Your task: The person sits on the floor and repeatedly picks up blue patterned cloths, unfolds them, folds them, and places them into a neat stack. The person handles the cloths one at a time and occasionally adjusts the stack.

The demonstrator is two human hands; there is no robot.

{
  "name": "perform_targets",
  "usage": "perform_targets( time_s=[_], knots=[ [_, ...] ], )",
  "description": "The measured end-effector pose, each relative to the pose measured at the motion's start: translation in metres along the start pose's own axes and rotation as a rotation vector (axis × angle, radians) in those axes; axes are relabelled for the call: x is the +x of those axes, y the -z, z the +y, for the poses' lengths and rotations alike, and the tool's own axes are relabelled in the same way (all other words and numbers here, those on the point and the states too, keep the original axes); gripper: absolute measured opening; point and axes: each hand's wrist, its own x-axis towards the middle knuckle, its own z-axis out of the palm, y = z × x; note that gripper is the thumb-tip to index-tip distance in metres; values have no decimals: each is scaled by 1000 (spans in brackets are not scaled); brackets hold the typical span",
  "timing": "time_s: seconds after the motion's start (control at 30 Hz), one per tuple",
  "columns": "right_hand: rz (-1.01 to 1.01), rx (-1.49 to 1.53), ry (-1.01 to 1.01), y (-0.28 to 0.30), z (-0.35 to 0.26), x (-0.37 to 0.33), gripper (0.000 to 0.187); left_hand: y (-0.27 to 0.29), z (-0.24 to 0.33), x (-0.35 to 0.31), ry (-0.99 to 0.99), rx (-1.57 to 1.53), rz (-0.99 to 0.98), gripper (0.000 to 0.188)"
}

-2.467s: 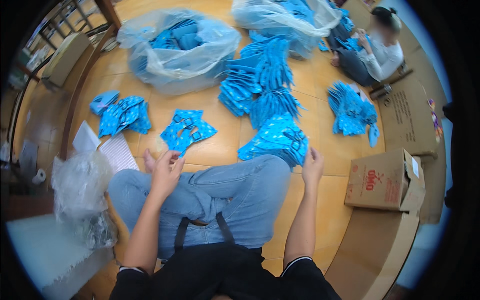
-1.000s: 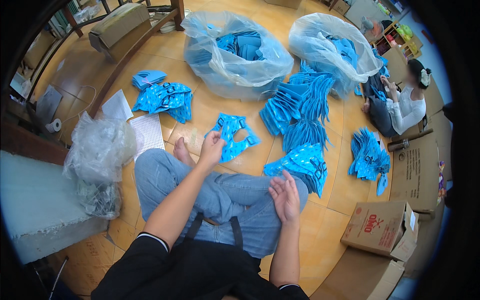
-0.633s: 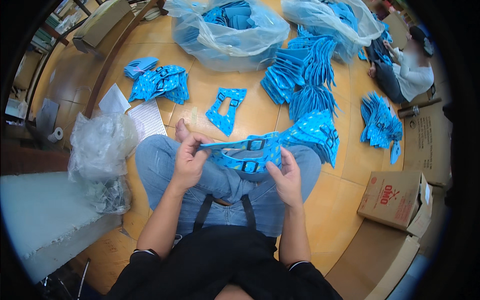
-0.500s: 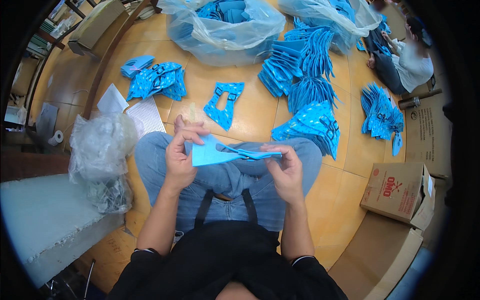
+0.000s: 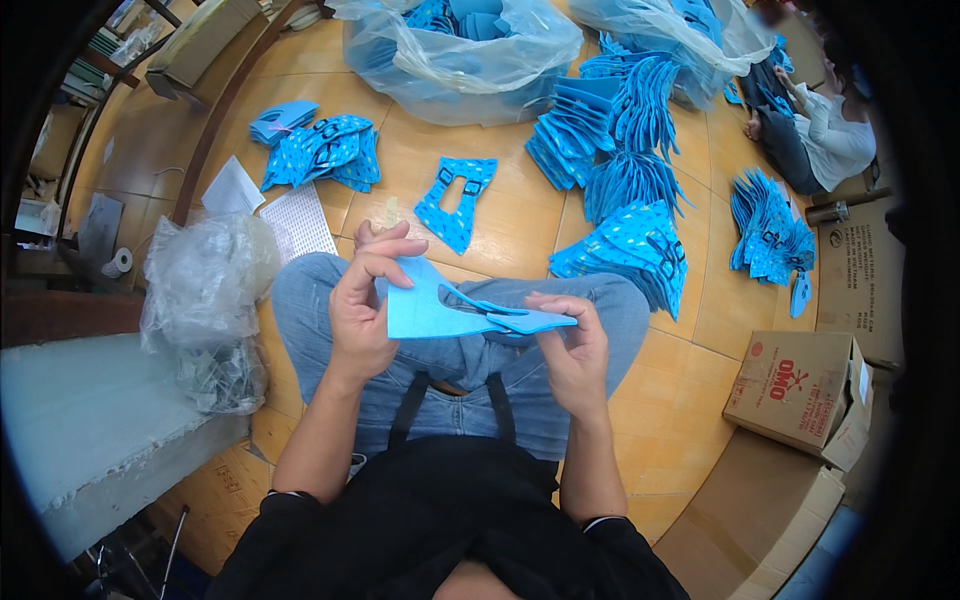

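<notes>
Above my lap I hold a flat blue fabric piece (image 5: 430,307) with a long cut-out and a dark fitting near its middle. My left hand (image 5: 368,305) pinches its wide end between thumb and fingers. The other end is gripped by my right hand (image 5: 572,345), thumb below and fingers above. The plain blue side faces up at the left, and the piece is bent toward the right. Just beyond my hands, a patterned blue piece (image 5: 462,220) of similar shape, with black buckles and an oval opening, lies flat on the tiled floor.
Stacks of blue pieces (image 5: 625,255) spread to the front right, with a smaller pile (image 5: 325,155) front left. Clear plastic bags (image 5: 460,75) of pieces stand ahead. Crumpled plastic (image 5: 205,290) lies left; a cardboard box (image 5: 790,390) stands right. Another person (image 5: 835,135) sits far right.
The blue piece has tilted slightly, showing more of its cut-out, and its right end sits a little lower with my right hand. Both hands keep their grip.
</notes>
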Motion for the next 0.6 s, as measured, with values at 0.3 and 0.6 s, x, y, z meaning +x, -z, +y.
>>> perform_targets(
  time_s=[0.3, 0.6],
  knots=[
    [4, 51, -99, -3, -13, 0, 25, -2, 1, 2, 0, -18, 49, 13],
    [110, 561, -294, 4, -24, 2, 50, -1, 11, -2, 372, -177, 44, 28]
  ],
)
